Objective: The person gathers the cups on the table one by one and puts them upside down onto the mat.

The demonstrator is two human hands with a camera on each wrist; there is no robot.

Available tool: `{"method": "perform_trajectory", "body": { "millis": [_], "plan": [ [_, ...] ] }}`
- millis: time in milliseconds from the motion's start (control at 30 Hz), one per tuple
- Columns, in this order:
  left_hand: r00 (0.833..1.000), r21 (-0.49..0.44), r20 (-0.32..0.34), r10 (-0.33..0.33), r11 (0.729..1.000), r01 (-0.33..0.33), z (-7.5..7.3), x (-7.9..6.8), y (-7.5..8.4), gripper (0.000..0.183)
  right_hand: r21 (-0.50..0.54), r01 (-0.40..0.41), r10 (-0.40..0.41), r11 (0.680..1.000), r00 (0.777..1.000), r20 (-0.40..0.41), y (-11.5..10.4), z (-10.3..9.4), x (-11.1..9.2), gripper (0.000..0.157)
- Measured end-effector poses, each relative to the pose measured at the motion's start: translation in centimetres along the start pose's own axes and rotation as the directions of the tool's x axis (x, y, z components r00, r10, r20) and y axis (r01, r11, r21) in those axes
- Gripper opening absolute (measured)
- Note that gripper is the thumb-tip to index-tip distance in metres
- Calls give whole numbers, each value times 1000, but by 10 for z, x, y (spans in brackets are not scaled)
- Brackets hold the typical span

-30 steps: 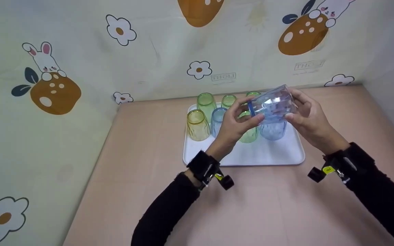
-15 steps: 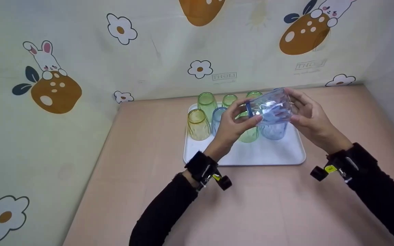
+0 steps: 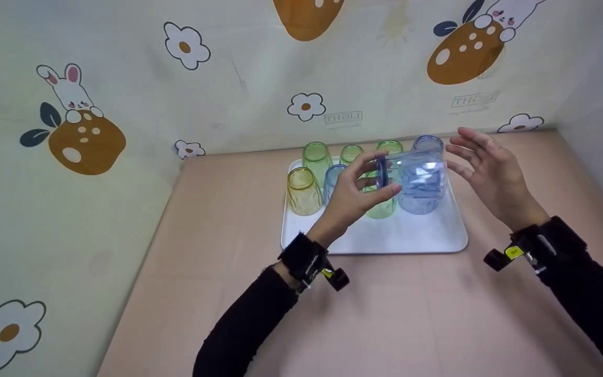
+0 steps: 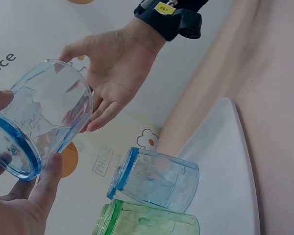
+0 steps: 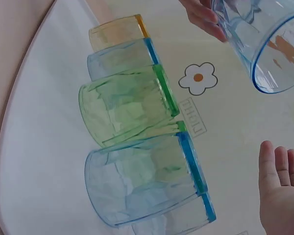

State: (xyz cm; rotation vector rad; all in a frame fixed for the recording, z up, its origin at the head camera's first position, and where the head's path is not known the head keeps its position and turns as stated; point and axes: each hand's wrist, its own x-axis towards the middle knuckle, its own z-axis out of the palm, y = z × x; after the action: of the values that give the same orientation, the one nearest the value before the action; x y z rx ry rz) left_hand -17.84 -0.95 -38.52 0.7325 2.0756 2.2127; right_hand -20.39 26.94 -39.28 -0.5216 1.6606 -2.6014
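My left hand (image 3: 351,196) grips a clear blue drinking glass (image 3: 419,175) around its thick blue base, thumb in front and fingers behind. The glass lies on its side in the air above the tray (image 3: 375,242), mouth to the right. To the right of that mouth, my right hand (image 3: 500,180) is spread with its fingers extended, holding nothing. The right wrist view shows a gap between the glass's rim and the fingers (image 5: 268,166). Below the held glass, a blue glass (image 3: 419,206) and a green glass (image 3: 381,208) stand upside down on the tray.
Other upside-down glasses share the white tray: a yellow one (image 3: 304,196) at front left, a blue one (image 3: 332,180) beside it, several green ones behind, and another blue one (image 3: 428,142) at back right. A patterned wall covering (image 3: 249,104) rises behind the table (image 3: 212,220).
My right hand has let go of the glass's mouth end, opened and moved right. The glass has turned more level in my left hand. The back right blue glass has come into sight.
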Motion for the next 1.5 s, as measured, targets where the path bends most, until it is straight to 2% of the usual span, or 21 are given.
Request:
{"method": "perform_trajectory", "body": {
  "millis": [133,233,367,500,600,733,867,1000,1200,1500],
  "plan": [
    [1000,88,23,13,996,-15,-2,-1,3,61,-25,42,-42,999,999,1,2,-11,0,57],
    [999,181,53,3,983,-12,-4,-3,6,62,-33,69,-69,997,998,-13,4,-18,1,52],
    [993,288,116,-13,958,-21,-5,-5,13,65,-38,97,-99,995,993,-64,7,-24,2,45],
    [980,383,196,7,920,-83,-7,-6,19,65,-42,114,-118,993,988,-99,9,-30,1,40],
    [970,476,243,15,869,-132,-8,-6,22,65,-54,116,-121,992,987,-102,10,-37,1,38],
    [961,604,276,-23,782,-155,-11,-8,28,66,-86,110,-119,990,986,-113,11,-45,-1,38],
    [952,706,291,-94,692,-147,-13,-11,32,67,-118,84,-102,989,983,-152,13,-50,-2,35],
    [946,774,277,-169,623,-115,-14,-15,34,68,-186,43,-79,982,979,-190,15,-56,-3,34],
    [946,840,223,-235,538,-65,-15,-19,32,70,-290,-26,-40,957,975,-220,18,-62,-6,37],
    [943,899,182,-280,435,-44,-16,-23,21,66,-307,-57,-11,950,977,-215,24,-64,-11,37]
  ]
}}
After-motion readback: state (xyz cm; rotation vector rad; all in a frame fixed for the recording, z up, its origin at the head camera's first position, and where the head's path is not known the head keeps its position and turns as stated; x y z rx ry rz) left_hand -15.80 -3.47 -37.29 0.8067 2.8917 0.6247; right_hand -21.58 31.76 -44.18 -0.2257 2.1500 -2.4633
